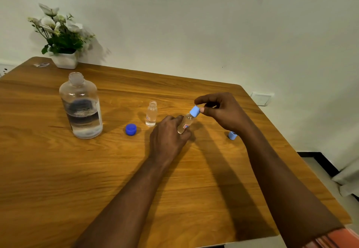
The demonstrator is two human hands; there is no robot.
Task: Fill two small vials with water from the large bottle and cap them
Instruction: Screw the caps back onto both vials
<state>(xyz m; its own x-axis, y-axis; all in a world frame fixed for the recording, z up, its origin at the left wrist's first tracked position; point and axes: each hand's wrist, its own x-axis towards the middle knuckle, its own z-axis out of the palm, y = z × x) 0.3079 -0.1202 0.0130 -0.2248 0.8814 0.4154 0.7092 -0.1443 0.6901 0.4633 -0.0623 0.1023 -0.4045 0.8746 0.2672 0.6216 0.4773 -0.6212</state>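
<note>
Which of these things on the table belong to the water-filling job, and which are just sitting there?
Part of the job: large bottle, dark blue cap, open vial, second vial gripped by the left hand, light blue cap pinched by the right hand, spare light blue cap.

Just lying about: flower pot, small shiny scrap beside it.

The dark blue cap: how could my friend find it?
Start at the big clear plastic bottle on the wooden table. Just right of its base, before the small open clear vial, lies the round dark blue cap. It is darker and squatter than the two pale blue caps further right.
</note>
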